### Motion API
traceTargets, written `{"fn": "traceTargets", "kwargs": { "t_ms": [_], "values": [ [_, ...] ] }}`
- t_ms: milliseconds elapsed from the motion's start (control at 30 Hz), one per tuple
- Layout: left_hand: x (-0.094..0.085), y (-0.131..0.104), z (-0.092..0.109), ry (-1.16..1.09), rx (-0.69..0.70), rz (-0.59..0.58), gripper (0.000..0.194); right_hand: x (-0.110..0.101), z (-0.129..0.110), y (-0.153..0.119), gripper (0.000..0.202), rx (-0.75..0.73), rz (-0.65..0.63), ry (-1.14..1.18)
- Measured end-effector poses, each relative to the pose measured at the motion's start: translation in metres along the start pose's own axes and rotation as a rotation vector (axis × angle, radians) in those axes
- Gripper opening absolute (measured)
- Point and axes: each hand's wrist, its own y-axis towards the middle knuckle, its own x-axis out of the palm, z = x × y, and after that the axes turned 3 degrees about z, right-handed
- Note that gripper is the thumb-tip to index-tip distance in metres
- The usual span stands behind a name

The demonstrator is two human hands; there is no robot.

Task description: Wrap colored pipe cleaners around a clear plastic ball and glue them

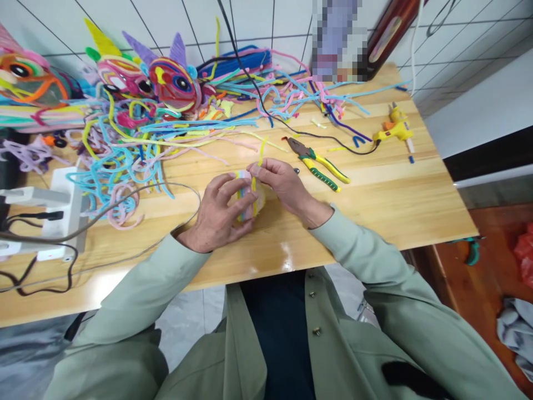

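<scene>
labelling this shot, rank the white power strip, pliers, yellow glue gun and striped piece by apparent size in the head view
1. White power strip
2. Pliers
3. Yellow glue gun
Unranked: striped piece; the left hand partly covers it, so its place is unsure.

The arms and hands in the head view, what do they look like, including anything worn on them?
The left hand and right hand are bare, without gloves. Long, loose grey-green sleeves reach about to the wrists, matching the open, buttoned-front jacket.
</scene>
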Motion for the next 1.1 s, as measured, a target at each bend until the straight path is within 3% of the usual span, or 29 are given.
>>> {"fn": "traceTargets", "kwargs": {
  "t_ms": [367, 533, 700, 933, 1100],
  "values": [
    [-0.005, 0.005, 0.001, 0.090, 0.074, -0.046, 0.059, 0.001, 0.008, 0.009, 0.035, -0.054, 0.021, -0.072],
    [-0.008, 0.004, 0.001, 0.083, 0.044, -0.081, 0.061, 0.001, 0.023, 0.012, 0.053, -0.118, 0.117, -0.162],
    [-0.006, 0.000, -0.004, 0.012, 0.000, -0.061, 0.064, 0.004, 0.018, 0.009, 0.022, -0.309, 0.088, -0.391],
    [0.000, 0.004, -0.005, -0.057, -0.041, 0.084, 0.067, 0.000, 0.004, 0.005, 0.038, -0.318, 0.005, -0.374],
    [0.000, 0.007, -0.005, -0.061, -0.075, 0.093, 0.065, -0.017, 0.002, 0.000, 0.054, -0.444, -0.201, -0.489]
  ]
}}
